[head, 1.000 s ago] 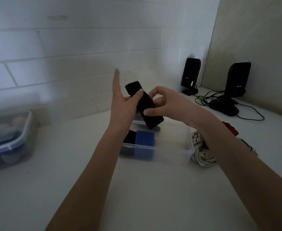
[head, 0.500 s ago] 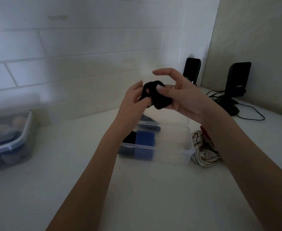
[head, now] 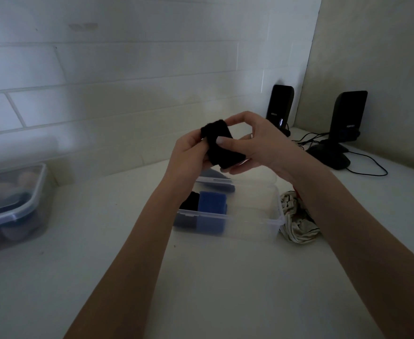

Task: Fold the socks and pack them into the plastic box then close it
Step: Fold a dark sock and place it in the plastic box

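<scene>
1. Two folded socks, one black (head: 188, 200) and one blue (head: 212, 201), are already sitting side by side at the left end of the open plastic box (head: 250, 225), so the packing is looking partly done, while the box's right half is showing no sock.
2. One lidded container (head: 17, 209) is standing at the far left of the counter (head: 201, 289), holding rounded items that are too dim to name; it is looking unrelated to the task.
3. One left hand (head: 188, 155) is pinching the left edge of a black sock (head: 221, 149), with thumb and fingers curling onto the fabric.
4. One black sock is being held in the air just above the box, between both hands, and is looking folded into a short, thick bundle.
5. One right hand (head: 257, 143) is gripping the sock's right side, its thumb pressing on the front and its fingers curling behind.
6. One flat grey piece (head: 215, 181), probably the lid, is lying just behind the box, so the closing is not yet done.
7. One heap of pale striped cloth (head: 296, 216), with a glimpse of red, is lying just to the right of the box; those are likely socks waiting to be folded, though their number cannot be told.
8. Two dark speakers (head: 349, 118) are standing in the far right corner with their cables trailing.
</scene>
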Demonstrator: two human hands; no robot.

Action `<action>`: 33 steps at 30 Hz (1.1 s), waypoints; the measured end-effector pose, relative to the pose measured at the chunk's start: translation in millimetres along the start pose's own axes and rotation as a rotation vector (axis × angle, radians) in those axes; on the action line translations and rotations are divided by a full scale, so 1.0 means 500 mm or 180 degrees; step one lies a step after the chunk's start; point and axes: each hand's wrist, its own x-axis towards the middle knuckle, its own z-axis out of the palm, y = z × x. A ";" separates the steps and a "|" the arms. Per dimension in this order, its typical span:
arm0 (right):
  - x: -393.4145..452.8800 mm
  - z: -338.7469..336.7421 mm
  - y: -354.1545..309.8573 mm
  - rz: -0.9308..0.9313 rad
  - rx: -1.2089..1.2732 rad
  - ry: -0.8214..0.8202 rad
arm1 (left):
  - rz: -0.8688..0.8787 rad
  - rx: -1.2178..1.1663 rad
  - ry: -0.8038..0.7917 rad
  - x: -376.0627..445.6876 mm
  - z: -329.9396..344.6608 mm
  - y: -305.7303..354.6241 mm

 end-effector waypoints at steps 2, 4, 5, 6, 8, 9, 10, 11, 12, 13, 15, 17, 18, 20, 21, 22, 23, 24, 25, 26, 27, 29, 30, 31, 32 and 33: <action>0.000 0.006 -0.004 0.0003 -0.0317 0.0129 | -0.0059 -0.0172 -0.0079 0.000 0.002 0.002; 0.001 0.011 -0.005 -0.0040 -0.0672 0.0244 | -0.0107 -0.0388 -0.0097 0.001 0.004 0.003; 0.003 0.013 -0.003 -0.0068 -0.0798 0.0318 | -0.0145 -0.0489 -0.0110 0.001 0.005 0.005; 0.005 0.014 0.000 -0.0102 -0.0895 0.0401 | -0.0214 -0.0623 -0.0118 0.003 0.005 0.005; 0.009 0.013 0.006 -0.0176 -0.1054 0.0545 | -0.0451 -0.0965 -0.0158 0.003 0.004 0.005; 0.011 0.012 0.009 -0.0211 -0.1144 0.0606 | -0.0525 -0.1023 -0.0235 0.002 0.005 0.005; 0.013 0.010 0.012 -0.0243 -0.1231 0.0668 | -0.0489 -0.0877 -0.0328 0.001 0.004 0.004; 0.016 0.008 0.014 -0.0268 -0.1290 0.0732 | -0.0396 -0.0611 -0.0431 -0.002 0.004 0.002; 0.017 0.005 0.016 -0.0279 -0.1308 0.0786 | -0.0290 -0.0337 -0.0516 -0.004 0.003 -0.001; 0.018 0.002 0.017 -0.0276 -0.1292 0.0806 | -0.0234 -0.0122 -0.0550 -0.006 0.003 -0.004; 0.018 -0.004 0.020 -0.0232 -0.1193 0.0730 | -0.0269 0.0135 -0.0489 -0.011 0.003 -0.003; 0.017 -0.010 0.020 -0.0164 -0.1022 0.0599 | -0.0322 0.0209 -0.0507 -0.013 0.004 -0.002; 0.017 -0.012 0.020 -0.0128 -0.0931 0.0557 | -0.0339 0.0167 -0.0564 -0.014 0.004 -0.001; 0.018 -0.015 0.018 -0.0061 -0.0814 0.0538 | -0.0354 0.0080 -0.0687 -0.016 0.007 0.001; 0.018 -0.017 0.016 -0.0024 -0.0770 0.0530 | -0.0381 0.0085 -0.0746 -0.017 0.008 0.001; 0.017 -0.019 0.014 0.0020 -0.0717 0.0498 | -0.0413 0.0111 -0.0819 -0.018 0.009 0.003; 0.015 -0.020 0.012 0.0061 -0.0666 0.0429 | -0.0440 0.0143 -0.0891 -0.019 0.010 0.005; 0.014 -0.021 0.009 0.0082 -0.0649 0.0329 | -0.0462 0.0154 -0.0965 -0.020 0.010 0.006; 0.013 -0.022 0.007 0.0077 -0.0674 0.0224 | -0.0492 0.0138 -0.1027 -0.020 0.010 0.007; 0.011 -0.023 0.006 0.0054 -0.0713 0.0135 | -0.0523 0.0120 -0.1083 -0.020 0.010 0.007; 0.010 -0.026 0.005 0.0041 -0.0736 0.0078 | -0.0544 0.0143 -0.1118 -0.022 0.012 0.009; 0.010 -0.037 0.004 0.0092 -0.0733 0.0067 | -0.0526 0.0299 -0.1034 -0.022 0.016 0.012; 0.009 -0.044 0.004 0.0137 -0.0739 0.0079 | -0.0481 0.0385 -0.0888 -0.020 0.016 0.012; 0.008 -0.053 0.003 0.0187 -0.0758 0.0070 | -0.0424 0.0456 -0.0681 -0.017 0.013 0.012; 0.007 -0.062 0.003 0.0252 -0.0790 0.0011 | -0.0360 0.0500 -0.0448 -0.013 0.007 0.011; 0.004 -0.070 0.002 0.0338 -0.0839 -0.0117 | -0.0304 0.0517 -0.0233 -0.009 0.000 0.009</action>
